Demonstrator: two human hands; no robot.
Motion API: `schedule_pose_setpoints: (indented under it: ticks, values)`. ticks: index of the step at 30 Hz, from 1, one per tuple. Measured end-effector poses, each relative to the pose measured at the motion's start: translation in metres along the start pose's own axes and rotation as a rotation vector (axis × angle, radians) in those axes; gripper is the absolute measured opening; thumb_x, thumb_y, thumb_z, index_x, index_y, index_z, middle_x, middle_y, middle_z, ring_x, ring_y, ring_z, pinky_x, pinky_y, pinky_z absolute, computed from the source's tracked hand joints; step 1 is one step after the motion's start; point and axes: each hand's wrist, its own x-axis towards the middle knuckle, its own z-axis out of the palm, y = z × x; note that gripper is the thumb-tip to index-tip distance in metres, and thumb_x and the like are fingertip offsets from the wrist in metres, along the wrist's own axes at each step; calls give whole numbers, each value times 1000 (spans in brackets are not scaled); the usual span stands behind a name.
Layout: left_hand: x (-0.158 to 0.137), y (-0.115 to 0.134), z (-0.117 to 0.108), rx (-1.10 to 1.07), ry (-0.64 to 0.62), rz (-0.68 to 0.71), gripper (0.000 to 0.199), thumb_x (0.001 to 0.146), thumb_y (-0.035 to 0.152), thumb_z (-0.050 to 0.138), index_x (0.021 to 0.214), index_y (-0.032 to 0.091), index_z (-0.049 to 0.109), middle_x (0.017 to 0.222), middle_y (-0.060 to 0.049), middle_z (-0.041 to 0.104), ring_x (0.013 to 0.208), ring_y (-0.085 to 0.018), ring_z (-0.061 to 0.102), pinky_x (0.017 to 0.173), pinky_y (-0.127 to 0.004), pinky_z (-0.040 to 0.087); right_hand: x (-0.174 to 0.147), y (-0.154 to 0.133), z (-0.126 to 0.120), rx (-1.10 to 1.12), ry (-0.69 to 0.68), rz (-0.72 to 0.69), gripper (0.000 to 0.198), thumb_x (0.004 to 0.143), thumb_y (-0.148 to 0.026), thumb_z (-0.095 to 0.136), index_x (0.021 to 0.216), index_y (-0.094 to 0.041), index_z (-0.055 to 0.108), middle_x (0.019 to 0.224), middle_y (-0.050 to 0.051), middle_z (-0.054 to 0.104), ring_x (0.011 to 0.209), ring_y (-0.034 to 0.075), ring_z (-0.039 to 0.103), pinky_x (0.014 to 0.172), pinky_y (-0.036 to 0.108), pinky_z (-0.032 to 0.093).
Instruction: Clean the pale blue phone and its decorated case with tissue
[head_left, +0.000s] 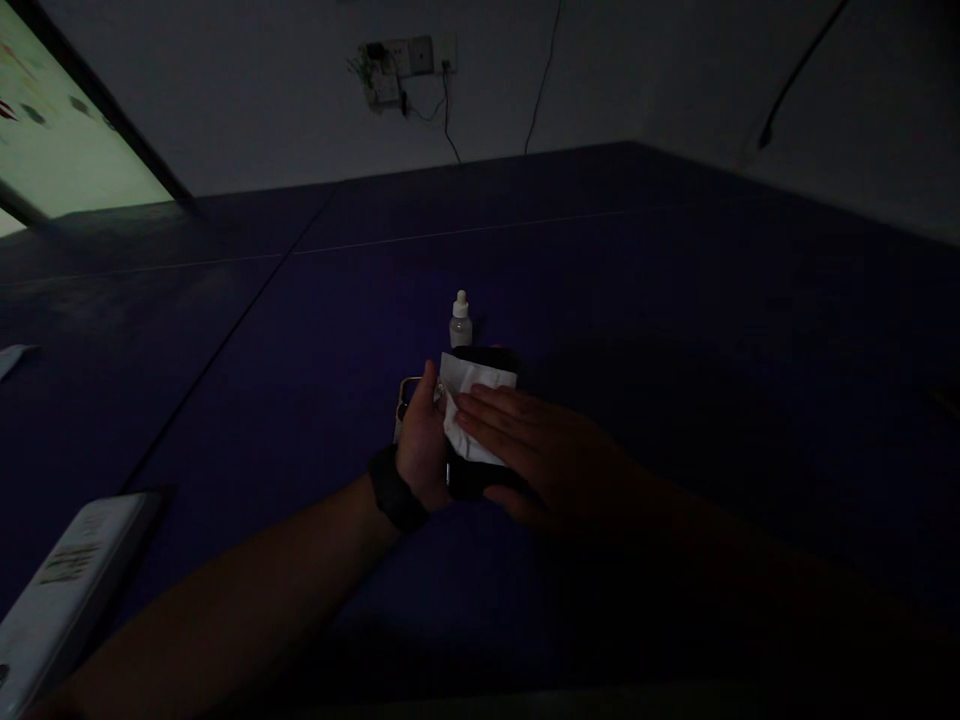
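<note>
A dark, flat slab that looks like a phone (469,482) rests in my left hand (424,445), whose thumb points up along its left side. Over its upper face lies a folded white tissue (480,372). My right hand (529,440) holds the tissue down against the slab with its fingers laid across it, and the thumb sits lower near the slab's bottom edge. Just beyond stands a clear dropper bottle (460,328) with a white top, upright. Partly hidden behind my left hand is a gold-edged item resembling a phone case (400,410).
The dark blue tabletop (360,310) has a seam on the left. At the lower left lies a white box (67,570), with a pale flat item (13,358) beyond it. Sockets (409,57) and cables (448,115) are on the back wall. The lighting is dim.
</note>
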Motion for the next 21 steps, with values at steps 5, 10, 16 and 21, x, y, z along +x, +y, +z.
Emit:
schedule_pose_setpoints:
  ticks: [5,10,16,21]
  values:
    - [1,1,-6,6,-42,-3,77,99,68,22,142,15,56,117,-14,73,110,-28,69,102,-43,48,-2,6,-2,-35,30,103,58,100,-33,47,148,-1,43,156,23,43,149,30,35,119,51,38]
    - [1,3,-16,33,-48,-62,81,95,72,31,141,10,56,99,-14,76,100,-29,73,94,-40,52,-1,0,0,33,-66,-105,62,101,-43,48,144,1,48,152,23,48,146,29,41,120,48,38]
    - [0,3,-9,3,-19,56,73,101,62,23,147,13,50,114,-15,74,108,-28,70,101,-42,48,-3,10,-3,-29,-5,37,60,103,-40,45,148,-1,44,155,23,45,149,29,35,120,50,37]
    - [1,4,-14,33,-53,-37,81,94,72,31,139,10,58,100,-15,76,102,-29,72,95,-40,52,-2,8,-4,28,-74,-140,66,103,-53,41,144,-2,49,152,21,49,147,27,41,120,45,38]
